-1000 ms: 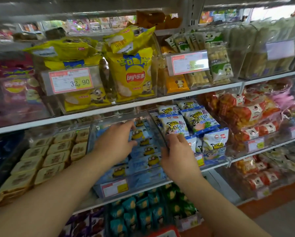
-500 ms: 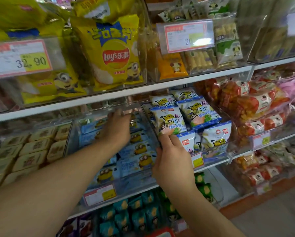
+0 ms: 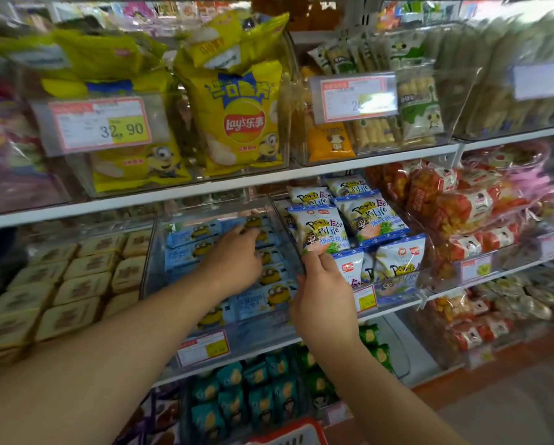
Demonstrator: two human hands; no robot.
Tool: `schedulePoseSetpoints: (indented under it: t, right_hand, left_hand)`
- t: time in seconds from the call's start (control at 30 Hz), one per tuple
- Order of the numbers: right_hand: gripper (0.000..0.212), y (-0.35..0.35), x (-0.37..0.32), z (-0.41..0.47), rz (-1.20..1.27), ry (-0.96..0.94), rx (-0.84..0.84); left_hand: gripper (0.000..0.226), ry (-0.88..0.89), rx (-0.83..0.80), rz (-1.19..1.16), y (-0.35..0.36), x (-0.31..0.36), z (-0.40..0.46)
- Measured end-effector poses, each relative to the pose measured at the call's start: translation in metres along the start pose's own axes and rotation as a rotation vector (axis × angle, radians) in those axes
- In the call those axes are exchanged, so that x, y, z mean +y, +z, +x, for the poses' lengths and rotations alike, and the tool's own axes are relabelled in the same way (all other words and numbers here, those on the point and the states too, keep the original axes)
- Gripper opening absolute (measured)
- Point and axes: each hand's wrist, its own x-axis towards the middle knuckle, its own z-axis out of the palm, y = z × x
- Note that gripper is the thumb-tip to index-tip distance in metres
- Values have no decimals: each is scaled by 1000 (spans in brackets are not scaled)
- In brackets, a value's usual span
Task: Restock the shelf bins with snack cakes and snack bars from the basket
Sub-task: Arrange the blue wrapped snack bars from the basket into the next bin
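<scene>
Step in hand: tidying stock. Left hand (image 3: 237, 261) lies flat, fingers spread, on blue snack bars (image 3: 192, 234) inside the clear bin (image 3: 160, 252). Right hand (image 3: 325, 297) pinches white packet (image 3: 317, 228) (neighbouring bin). Next: reach basket (image 3: 288, 433) below.

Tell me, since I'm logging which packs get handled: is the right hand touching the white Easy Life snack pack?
Touching. The head view shows the right hand with its fingers meeting the bottom edge of the white snack pack, no gap visible.

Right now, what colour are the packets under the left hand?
Light blue packets with yellow cartoon figures, head view.
</scene>
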Motion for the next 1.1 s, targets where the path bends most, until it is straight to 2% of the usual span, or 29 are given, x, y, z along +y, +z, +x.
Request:
schedulePoseSetpoints:
  t: [0.2,0.33,0.47,0.6,0.73,0.87,0.97,1.03,1.1]
  right_hand:
    - [48,-9,-9,-4,-146,21,-83]
    - [68,-19,-18,-17,-154,48,-152]
    - [88,-16,-36,-76,-157,45,-186]
    - [80,23,-40,-164,-188,-15,-364]
    - [65,69,-34,-246,-252,67,-630]
    - [61,121,-24,-307,-312,69,-886]
    - [54,157,-16,-338,-317,131,-1046]
    - [60,180,-12,-350,-352,91,-1197]
    - [65,204,-8,-361,-367,56,-1316]
  left_hand:
    - [44,130,94,-117,-14,1,-94]
    - [41,150,107,-162,-13,-12,-169]
    - [42,107,105,-155,9,-42,-238]
    - [46,-12,-6,-128,68,-94,-297]
    - [50,-115,-108,-15,126,-148,-352]
    - [72,-274,-251,55,184,-198,-390]
    - [110,-471,-276,16,219,-225,-405]
    - [128,-568,-295,-114,239,-239,-408]
    - [137,-566,-273,-270,252,-247,-407]
